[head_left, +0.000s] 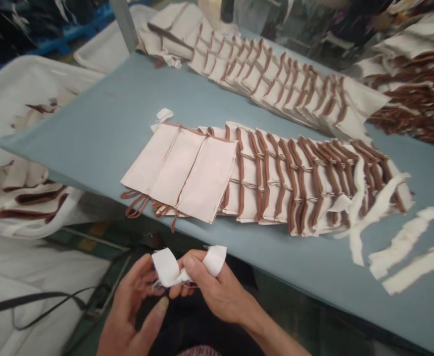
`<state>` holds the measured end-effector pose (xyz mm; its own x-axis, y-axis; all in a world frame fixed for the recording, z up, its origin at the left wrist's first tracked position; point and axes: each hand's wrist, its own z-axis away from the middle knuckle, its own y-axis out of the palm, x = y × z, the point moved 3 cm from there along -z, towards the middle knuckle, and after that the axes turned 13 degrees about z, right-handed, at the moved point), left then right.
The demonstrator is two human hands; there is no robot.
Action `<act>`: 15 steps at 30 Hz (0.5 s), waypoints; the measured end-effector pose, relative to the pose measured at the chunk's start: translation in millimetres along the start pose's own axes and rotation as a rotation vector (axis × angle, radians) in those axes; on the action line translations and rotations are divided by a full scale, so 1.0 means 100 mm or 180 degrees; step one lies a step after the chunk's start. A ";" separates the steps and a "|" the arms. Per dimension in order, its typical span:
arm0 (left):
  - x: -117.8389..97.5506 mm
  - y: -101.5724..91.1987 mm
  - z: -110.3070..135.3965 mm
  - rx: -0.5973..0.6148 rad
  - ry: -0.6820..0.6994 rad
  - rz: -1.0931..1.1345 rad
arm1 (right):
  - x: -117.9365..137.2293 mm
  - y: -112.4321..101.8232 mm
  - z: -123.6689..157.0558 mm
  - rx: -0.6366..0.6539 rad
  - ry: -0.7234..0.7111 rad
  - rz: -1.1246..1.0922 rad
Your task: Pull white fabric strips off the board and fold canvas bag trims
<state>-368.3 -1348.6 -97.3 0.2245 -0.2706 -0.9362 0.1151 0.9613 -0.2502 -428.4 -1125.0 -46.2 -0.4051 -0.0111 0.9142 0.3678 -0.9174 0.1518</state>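
A white fabric strip [167, 267], twisted in the middle and with loose threads below, is in front of me, off the table's near edge. My right hand [218, 289] pinches it between thumb and fingers, one end sticking up past the thumb. My left hand [129, 304] is at the strip's other end, its thumb apart from its curled fingers. Those fingers are beside or just behind the strip; whether they touch it I cannot tell. Just beyond my hands lies a cream fabric panel [179, 170] with two seams and brown loops along its near edge.
Overlapping cream pieces with brown edging [272, 178] run rightward on the blue table [101, 109]. A second row [268, 74] lies behind. Loose white strips [406, 242] rest at the right, near a brown-and-cream heap [417, 94]. A white bin [12, 74] holding pieces stands left.
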 end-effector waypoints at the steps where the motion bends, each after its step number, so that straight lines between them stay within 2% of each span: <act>1: -0.09 0.06 -0.13 0.0005 0.0192 -0.0210 | -0.02 -0.03 0.02 0.0003 -0.0030 0.0023; 4: -0.25 0.19 -0.37 0.0152 0.1079 -0.0608 | -0.09 -0.11 0.11 0.0000 -0.0217 0.0135; 7: -0.26 0.25 -0.36 0.0488 0.1437 -0.0682 | -0.14 -0.10 0.30 0.0046 -0.0282 0.0296; 10: -0.28 0.26 -0.20 0.0768 0.1365 -0.0567 | -0.19 -0.02 0.59 0.0092 -0.0284 0.0331; 12: -0.33 0.27 -0.04 0.0900 0.1559 -0.0683 | -0.21 0.04 0.79 0.0087 -0.0344 0.0299; 15: -0.40 0.22 0.23 0.0609 0.2100 -0.1147 | -0.24 0.10 1.01 -0.0056 -0.0445 0.0417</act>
<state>-352.3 -1317.6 -59.4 -0.4743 -0.4206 -0.7734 0.2501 0.7779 -0.5764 -330.1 -1093.9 -28.5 -0.2341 -0.0766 0.9692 0.3945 -0.9186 0.0227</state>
